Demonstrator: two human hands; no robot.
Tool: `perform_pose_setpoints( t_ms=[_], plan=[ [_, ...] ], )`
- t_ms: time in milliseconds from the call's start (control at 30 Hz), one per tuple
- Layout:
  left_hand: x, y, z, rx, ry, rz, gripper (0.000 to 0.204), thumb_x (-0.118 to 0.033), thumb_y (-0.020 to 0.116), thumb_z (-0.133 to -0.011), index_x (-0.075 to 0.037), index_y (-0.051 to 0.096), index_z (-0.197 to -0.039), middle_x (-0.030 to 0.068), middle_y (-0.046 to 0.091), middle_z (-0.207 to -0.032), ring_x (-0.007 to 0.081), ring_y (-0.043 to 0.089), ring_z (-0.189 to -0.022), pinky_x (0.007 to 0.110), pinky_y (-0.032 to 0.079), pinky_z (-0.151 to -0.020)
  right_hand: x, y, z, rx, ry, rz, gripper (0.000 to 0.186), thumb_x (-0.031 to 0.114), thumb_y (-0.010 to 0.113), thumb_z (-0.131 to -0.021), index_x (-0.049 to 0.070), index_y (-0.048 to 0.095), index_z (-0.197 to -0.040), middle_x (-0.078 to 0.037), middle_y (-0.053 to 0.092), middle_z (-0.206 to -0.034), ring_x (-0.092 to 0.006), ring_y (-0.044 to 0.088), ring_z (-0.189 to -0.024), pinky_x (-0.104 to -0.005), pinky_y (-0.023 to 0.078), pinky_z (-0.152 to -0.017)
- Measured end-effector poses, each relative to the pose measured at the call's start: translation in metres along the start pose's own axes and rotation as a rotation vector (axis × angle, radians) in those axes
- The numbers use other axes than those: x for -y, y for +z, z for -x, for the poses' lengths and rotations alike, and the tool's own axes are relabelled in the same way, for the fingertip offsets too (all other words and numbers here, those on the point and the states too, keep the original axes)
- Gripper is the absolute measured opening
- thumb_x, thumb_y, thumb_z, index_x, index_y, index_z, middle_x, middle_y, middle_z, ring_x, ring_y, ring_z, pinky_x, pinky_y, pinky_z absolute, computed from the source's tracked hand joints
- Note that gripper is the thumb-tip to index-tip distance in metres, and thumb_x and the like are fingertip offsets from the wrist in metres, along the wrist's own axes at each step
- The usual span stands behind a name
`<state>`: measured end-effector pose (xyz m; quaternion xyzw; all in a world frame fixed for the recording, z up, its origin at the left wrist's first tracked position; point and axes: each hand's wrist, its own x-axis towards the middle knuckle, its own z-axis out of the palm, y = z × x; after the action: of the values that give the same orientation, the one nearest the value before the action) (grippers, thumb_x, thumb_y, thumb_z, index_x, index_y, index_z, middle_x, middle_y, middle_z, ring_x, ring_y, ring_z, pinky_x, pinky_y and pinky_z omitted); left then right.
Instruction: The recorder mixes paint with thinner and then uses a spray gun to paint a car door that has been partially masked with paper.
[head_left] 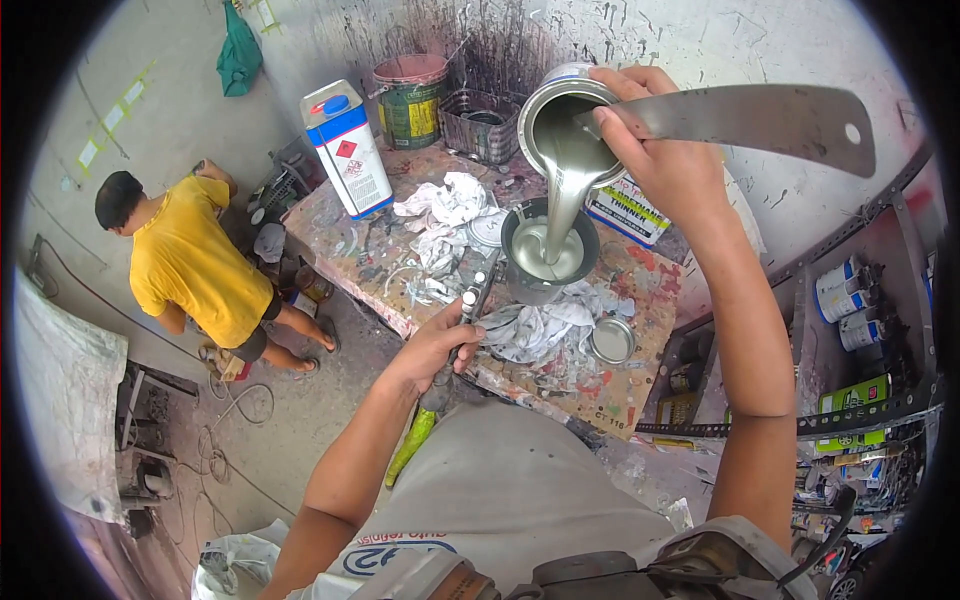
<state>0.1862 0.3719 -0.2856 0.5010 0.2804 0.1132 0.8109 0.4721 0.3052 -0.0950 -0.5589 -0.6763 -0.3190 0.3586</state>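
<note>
My right hand (665,150) grips a tilted metal paint can (533,110), with a wide metal spatula (765,125) held against it under the fingers. A thick stream of silvery paint (570,195) runs from the can's lip into a dark grey cup (523,280), where more of the paint has pooled. In my left hand (437,348) is a spray gun (478,292), its metal knobs showing above my closed fingers, just left of the cup. Whether gun and cup are joined I cannot tell. Below that hand hangs a green-yellow piece (412,447).
Crumpled rags (540,328), a round lid (612,340), a white-blue rectangular can (347,160), a thinner can (632,213), a bucket (410,100) and a basket (482,130) crowd the stained table (590,395). Shelves (800,330) stand right. Someone in a yellow shirt (190,270) bends at left; a hose (215,450) lies there.
</note>
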Motion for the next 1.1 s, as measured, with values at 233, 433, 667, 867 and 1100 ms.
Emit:
perform_pose_setpoints(
  t_ms=[233, 433, 667, 867, 1100],
  plan=[
    [0.005, 0.002, -0.004, -0.034, -0.037, -0.003, 0.044, -0.015, 0.062, -0.090, -0.009, 0.050, -0.132, -0.0046, 0.046, -0.061, 0.0069, 0.043, -0.050, 0.022, 0.035, -0.049, -0.002, -0.002, 0.007, 0.140, 0.321, -0.056, 0.030, 0.026, 0.065, -0.089, 0.003, 0.072, -0.106, -0.020, 0.070, -0.086, -0.0352, 0.069, -0.079, -0.0445, 0.052, -0.073],
    [0.012, -0.006, -0.009, -0.014, -0.027, 0.004, 0.050, -0.013, 0.062, -0.090, -0.008, 0.050, -0.138, -0.0047, 0.045, -0.060, 0.0068, 0.042, -0.050, 0.023, 0.035, -0.049, -0.035, 0.010, 0.027, 0.492, 0.825, -0.215, 0.033, 0.027, 0.063, -0.093, -0.004, 0.070, -0.101, -0.008, 0.066, -0.066, -0.0133, 0.061, -0.044, -0.0280, 0.050, -0.046],
    [0.015, -0.011, -0.007, 0.018, 0.002, 0.027, 0.050, -0.011, 0.060, -0.092, -0.008, 0.047, -0.140, -0.0044, 0.043, -0.060, 0.0066, 0.041, -0.051, 0.023, 0.034, -0.049, -0.089, 0.055, 0.137, 0.506, 1.081, -0.396, 0.033, 0.026, 0.064, -0.091, -0.006, 0.068, -0.089, -0.012, 0.066, -0.063, -0.0180, 0.064, -0.047, -0.0319, 0.050, -0.045],
    [0.017, -0.018, 0.001, 0.039, 0.016, 0.069, 0.044, -0.011, 0.062, -0.091, -0.009, 0.050, -0.133, -0.0049, 0.045, -0.061, 0.0064, 0.043, -0.052, 0.023, 0.034, -0.050, -0.089, 0.055, 0.159, 0.470, 1.204, -0.428, 0.035, 0.027, 0.065, -0.091, -0.007, 0.068, -0.095, -0.013, 0.067, -0.065, -0.0176, 0.063, -0.046, -0.0308, 0.050, -0.043],
    [0.012, -0.016, 0.010, 0.015, 0.041, 0.027, 0.056, -0.012, 0.064, -0.089, -0.010, 0.045, -0.142, -0.0059, 0.046, -0.063, 0.0057, 0.044, -0.053, 0.023, 0.035, -0.052, -0.061, -0.002, 0.143, 0.664, 1.056, -0.186, 0.040, 0.035, 0.069, -0.092, -0.004, 0.068, -0.102, -0.005, 0.065, -0.070, -0.0126, 0.062, -0.056, -0.0276, 0.047, -0.049]
  ],
)
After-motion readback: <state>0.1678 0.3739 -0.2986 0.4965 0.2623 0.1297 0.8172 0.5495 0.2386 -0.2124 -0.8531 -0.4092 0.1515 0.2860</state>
